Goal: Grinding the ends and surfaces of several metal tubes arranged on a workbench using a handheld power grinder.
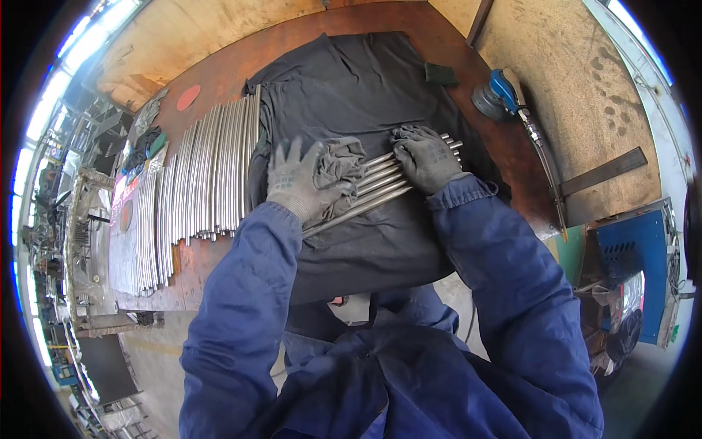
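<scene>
My left hand (294, 179), in a grey work glove, has its fingers spread over the black cloth (351, 88). A crumpled grey rag (341, 162) is caught between its thumb and fingers and lies over the left part of several shiny metal rods (382, 181). My right hand (427, 157), gloved too, is curled over these rods near their right ends, which stick out past the glove. The rods lie slanted side by side on the cloth; the rag hides part of their left ends.
Many metal rods (219, 168) lie in a row left of the cloth on the brown tabletop (285, 33). A blue sander (504, 89) with a hose sits at the right, near a dark green pad (440, 73). A red disc (189, 97) lies far left. Wooden boards (548, 66) border the table.
</scene>
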The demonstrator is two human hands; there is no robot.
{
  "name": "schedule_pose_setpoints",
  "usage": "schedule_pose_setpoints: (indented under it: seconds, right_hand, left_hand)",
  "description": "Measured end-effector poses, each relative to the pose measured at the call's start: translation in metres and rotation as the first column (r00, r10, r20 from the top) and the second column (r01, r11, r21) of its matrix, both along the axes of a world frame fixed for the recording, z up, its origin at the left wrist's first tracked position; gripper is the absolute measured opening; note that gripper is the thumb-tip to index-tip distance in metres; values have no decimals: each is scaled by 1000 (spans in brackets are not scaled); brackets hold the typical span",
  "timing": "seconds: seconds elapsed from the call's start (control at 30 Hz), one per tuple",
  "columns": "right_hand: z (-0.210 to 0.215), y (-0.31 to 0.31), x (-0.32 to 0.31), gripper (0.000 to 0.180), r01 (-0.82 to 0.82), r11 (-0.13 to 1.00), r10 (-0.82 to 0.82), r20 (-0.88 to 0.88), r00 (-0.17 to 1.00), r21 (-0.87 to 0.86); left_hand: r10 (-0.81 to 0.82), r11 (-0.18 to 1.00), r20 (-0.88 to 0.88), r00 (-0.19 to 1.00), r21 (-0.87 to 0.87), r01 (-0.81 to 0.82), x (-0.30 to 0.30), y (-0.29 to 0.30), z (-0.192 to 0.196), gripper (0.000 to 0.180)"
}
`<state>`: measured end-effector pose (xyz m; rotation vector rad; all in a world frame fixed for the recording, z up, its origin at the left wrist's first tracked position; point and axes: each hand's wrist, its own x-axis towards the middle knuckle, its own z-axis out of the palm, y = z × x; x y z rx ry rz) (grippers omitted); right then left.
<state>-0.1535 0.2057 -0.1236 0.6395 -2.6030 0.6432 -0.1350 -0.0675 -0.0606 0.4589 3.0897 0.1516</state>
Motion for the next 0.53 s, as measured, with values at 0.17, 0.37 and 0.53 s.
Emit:
schedule_pose_setpoints:
  seconds: [0.17, 0.37, 0.53]
  right_hand:
    - [-3, 0, 2, 33, 30, 1000, -30, 25, 999, 9]
    - [-4, 2, 4, 31, 42, 999, -42, 11, 999, 31]
    - [0, -2, 2, 30, 45, 998, -46, 23, 999, 46]
  left_hand:
    - [-258, 961, 5, 966, 101, 256, 6, 20, -11, 73]
    - [-383, 895, -85, 920, 212, 392, 17, -40, -21, 70]
    - [-350, 936, -34, 936, 31, 351, 38, -106, -17, 77]
